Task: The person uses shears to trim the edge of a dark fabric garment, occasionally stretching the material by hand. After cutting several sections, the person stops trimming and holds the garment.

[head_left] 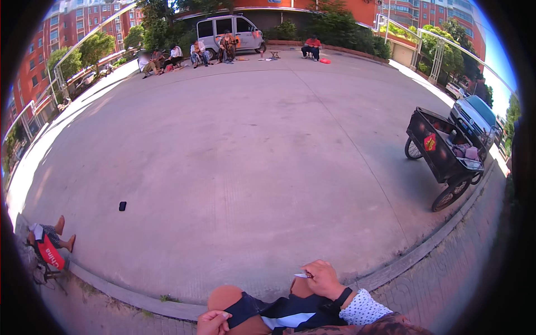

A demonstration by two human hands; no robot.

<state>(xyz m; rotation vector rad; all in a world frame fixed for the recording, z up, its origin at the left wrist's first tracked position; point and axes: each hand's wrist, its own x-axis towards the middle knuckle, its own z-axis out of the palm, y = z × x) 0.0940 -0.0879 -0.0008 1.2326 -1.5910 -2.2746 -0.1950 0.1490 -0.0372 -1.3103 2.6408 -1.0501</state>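
Note:
My right hand point(322, 279), with a dark band at its wrist, is closed around a small tool with a pale pointed blade point(302, 275) and a reddish handle, mostly hidden by the fingers. It is raised above my right knee point(298, 288). Lower and to the left, the fingers of my left hand point(213, 322) are pinched together beside my bare left knee point(225, 296). What they hold, if anything, is too small to make out. Dark navy cloth with a white patch point(288, 321) lies across my lap between both hands.
A low kerb point(120, 286) runs along my feet. At the left, a person sits on a chair with a red back point(50, 254). A small black object point(122, 206) lies on the pavement. A black cargo tricycle point(438, 148) stands at right; several seated people and a van point(229, 30) are far off.

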